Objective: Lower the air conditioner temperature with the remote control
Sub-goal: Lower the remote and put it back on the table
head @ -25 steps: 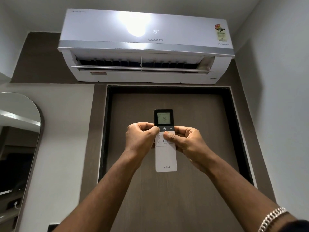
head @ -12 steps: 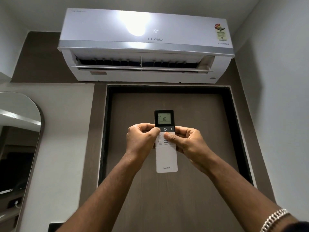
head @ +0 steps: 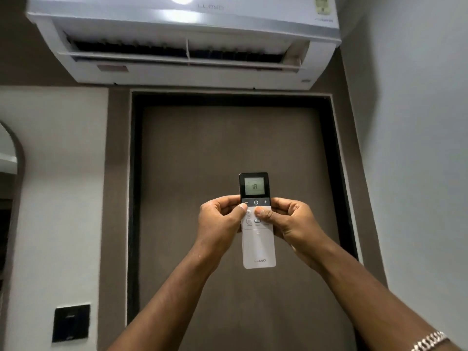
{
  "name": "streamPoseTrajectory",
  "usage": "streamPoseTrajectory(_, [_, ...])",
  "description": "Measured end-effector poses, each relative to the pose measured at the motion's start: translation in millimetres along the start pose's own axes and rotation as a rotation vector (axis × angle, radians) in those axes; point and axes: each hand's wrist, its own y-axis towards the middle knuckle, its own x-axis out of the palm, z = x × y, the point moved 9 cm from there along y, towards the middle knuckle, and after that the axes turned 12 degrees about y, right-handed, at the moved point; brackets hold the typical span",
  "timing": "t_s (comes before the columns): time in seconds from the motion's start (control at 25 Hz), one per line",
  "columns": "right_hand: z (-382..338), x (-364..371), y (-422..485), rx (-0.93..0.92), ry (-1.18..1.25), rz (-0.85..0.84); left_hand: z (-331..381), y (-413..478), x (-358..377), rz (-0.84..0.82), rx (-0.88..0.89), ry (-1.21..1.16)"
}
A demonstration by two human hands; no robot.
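Note:
A slim white remote control [head: 258, 247] with a dark top is held upright in front of me, and its small screen [head: 254, 186] reads 18. My left hand [head: 219, 220] grips its left edge, thumb tip resting by the minus key. My right hand [head: 291, 221] grips the right edge, thumb lying across the small round buttons. High on the wall hangs the white air conditioner [head: 182, 69] with its louvre open; its upper front is cut off by the frame, so its display is hidden.
A brown door [head: 240, 153] in a dark frame fills the wall behind the remote. A black switch plate [head: 71, 323] sits low on the left wall. An arched mirror edge [head: 11, 158] shows at far left. A grey wall [head: 410, 148] closes the right side.
The remote's screen dropped from 19 to 18. My view has tilted downward, so the air conditioner sits higher and its display left the frame. Both hands keep the same hold.

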Motion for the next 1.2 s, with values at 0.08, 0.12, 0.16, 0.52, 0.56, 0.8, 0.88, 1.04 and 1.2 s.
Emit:
streamPoseTrajectory(0.08, [32,-34,-27,0.08,-0.043,0.081,-36,-18,33,-0.07,-0.074,0.007])
streamPoseTrajectory(0.12, [48,-53,-43,0.127,-0.076,0.123,-55,-29,53,-0.122,-0.11,0.023])
streamPoseTrajectory(0.16, [68,-77,-66,0.184,-0.106,0.174,-78,-45,78,-0.182,-0.16,0.035])
streamPoseTrajectory(0.52, [241,-296,-389,0.796,-0.236,0.838,-288,-310,324,-0.684,-0.721,0.023])
streamPoseTrajectory(0.56, [258,-312,-435,0.877,-0.223,0.903,-309,-350,347,-0.751,-0.787,0.041])
streamPoseTrajectory(0.8, [332,-378,-710,1.254,-0.265,1.223,-412,-602,459,-1.128,-1.05,0.2])
streamPoseTrajectory(0.88, [355,-382,-783,1.367,-0.26,1.307,-438,-673,477,-1.23,-1.11,0.232])
streamPoseTrajectory(1.04, [393,-384,-884,1.484,-0.186,1.467,-483,-769,496,-1.289,-1.059,0.442])
streamPoseTrajectory(1.2, [410,-400,-937,1.66,-0.392,1.414,-491,-814,517,-1.338,-0.809,0.507])
